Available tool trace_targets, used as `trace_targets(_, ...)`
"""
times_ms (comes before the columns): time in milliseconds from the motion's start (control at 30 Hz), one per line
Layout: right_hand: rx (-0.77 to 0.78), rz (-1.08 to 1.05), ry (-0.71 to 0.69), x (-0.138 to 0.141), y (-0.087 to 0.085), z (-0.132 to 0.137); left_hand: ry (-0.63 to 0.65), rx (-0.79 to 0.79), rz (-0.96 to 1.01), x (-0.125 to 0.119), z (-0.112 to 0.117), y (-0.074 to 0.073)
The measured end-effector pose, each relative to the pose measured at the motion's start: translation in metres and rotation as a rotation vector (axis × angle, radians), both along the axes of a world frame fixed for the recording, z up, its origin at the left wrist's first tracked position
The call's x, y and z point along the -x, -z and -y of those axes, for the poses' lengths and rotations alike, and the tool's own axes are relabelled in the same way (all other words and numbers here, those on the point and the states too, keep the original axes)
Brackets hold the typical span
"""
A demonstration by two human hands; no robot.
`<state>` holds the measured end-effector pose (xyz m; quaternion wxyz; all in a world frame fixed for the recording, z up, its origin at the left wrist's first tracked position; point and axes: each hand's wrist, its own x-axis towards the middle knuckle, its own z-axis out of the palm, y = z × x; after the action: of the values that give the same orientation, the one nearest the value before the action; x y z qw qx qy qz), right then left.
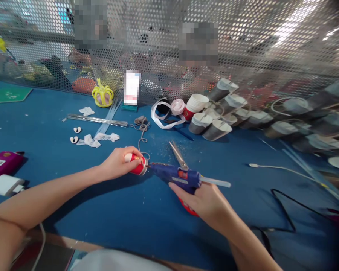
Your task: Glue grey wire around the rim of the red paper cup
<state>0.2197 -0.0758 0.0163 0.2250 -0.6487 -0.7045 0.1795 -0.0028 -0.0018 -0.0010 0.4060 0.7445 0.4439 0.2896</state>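
Pale cloth (118, 261) lies at the bottom edge of the frame, before a blue tabletop (155, 229). At centre, the left hand (117, 162) grasps a small red-and-white cup (139, 170), held tilted sideways, thumb and fingers closed around its wall. Grey cord (142, 137) extends above it. Right of centre, the right hand's (206, 203) fingers are wrapped around the handle of a blue glue gun (169, 174); its nozzle points left, close to the cup's end, contact being unclear. Scissors (177, 153) lie partly behind the gun. The cup, apparently paper, should prove light and thin-walled, liable to dent under a hard squeeze; a gentle hold around the side, clear of the hot nozzle, suits it. The gun is presumably rigid, best gripped by its handle.
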Motion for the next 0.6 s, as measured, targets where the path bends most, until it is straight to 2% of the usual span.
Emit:
trace_targets(100, -0.068, -0.004, -0.06, 0.001, 0.002, -0.001, 0.0, -0.002, -0.011, 0.0, 0.0, 0.001)
trace_targets(233, -0.079, -0.001, -0.075, 0.004, -0.003, -0.001, -0.003, -0.001, -0.013, 0.0, 0.0, 0.0)
trace_targets(400, 0.009, -0.033, -0.051, 0.007, -0.009, 0.0, -0.009, -0.007, -0.02, 0.0, 0.0, -0.001)
trace_targets(600, 0.007, -0.06, -0.03, 0.007, -0.009, 0.001, -0.007, -0.002, -0.02, 0.0, 0.0, -0.001)
